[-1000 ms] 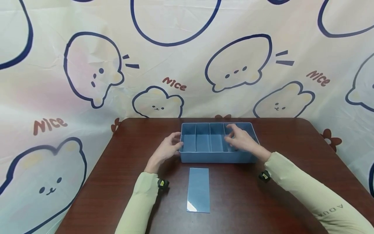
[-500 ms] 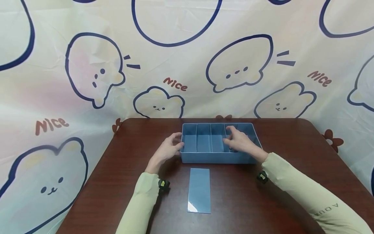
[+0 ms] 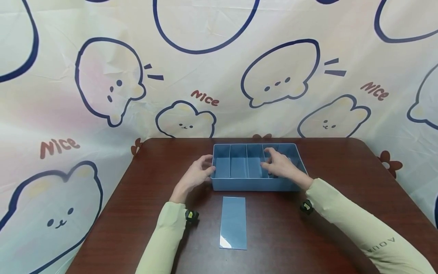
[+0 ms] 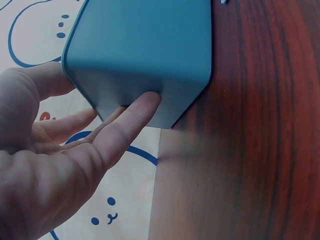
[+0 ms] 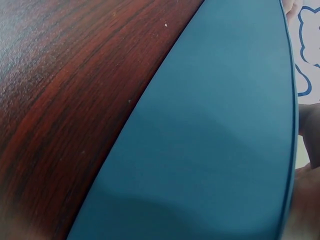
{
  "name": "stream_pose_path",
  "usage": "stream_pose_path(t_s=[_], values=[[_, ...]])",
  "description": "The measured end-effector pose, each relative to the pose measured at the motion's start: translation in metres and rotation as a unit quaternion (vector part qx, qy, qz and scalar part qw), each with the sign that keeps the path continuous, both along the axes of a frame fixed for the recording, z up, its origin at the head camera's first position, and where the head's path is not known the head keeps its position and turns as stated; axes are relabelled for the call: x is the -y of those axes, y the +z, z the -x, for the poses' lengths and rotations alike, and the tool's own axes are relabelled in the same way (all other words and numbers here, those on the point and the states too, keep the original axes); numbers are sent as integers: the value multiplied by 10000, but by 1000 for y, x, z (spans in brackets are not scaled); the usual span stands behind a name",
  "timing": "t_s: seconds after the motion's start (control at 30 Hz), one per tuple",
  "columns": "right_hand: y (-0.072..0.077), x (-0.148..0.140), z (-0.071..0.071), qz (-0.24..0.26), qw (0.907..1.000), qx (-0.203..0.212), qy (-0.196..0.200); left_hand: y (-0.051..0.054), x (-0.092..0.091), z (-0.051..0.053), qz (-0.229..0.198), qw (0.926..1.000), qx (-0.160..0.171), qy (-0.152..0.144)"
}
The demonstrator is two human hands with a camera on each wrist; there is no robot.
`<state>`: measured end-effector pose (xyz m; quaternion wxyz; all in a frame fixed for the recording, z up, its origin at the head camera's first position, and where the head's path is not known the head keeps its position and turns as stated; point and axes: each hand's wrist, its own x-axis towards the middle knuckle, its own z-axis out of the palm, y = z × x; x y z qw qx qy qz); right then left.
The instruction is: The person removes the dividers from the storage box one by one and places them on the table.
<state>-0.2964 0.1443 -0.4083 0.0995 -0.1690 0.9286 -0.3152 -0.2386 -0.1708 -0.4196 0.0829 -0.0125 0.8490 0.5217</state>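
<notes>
A blue box [image 3: 253,185] with upright dividers stands on the table. At its left end, my left hand [image 3: 193,177] grips the wall, thumb at the rim; in the left wrist view the fingers [image 4: 150,102] lie against the outside of the end wall [image 4: 135,85]. My right hand [image 3: 282,165] reaches into the right part of the box, with thumb and index finger bent and apart over a divider [image 3: 264,146]. Its other fingers are hidden. The right wrist view is mostly filled by the long side [image 5: 200,125] of the box.
A flat blue rectangular panel [image 3: 233,222] lies on the dark wooden table [image 3: 273,236] in front of the box. Behind the table hangs a pale cloth [image 3: 226,72] with cartoon outlines. A black device sits at each wrist.
Over the last second my right hand has shifted slightly left within the box. The left hand, box and panel look unchanged.
</notes>
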Motion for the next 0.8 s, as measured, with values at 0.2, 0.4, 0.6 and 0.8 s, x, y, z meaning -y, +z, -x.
stream_pose_path(t_s=[0.2, 0.4, 0.6, 0.8], values=[[0, 2, 1, -22, 10000, 63, -5, 0, 1, 0, 0, 10000, -11, -6], [1, 1, 0, -26, 9999, 100, -2, 0, 0, 0, 3, 10000, 8, 0], [0, 1, 1, -25, 9999, 119, 16, 1, -1, 0, 27, 10000, 11, 18], [2, 2, 0, 2, 9998, 172, -32, 0, 0, 0, -25, 10000, 13, -14]])
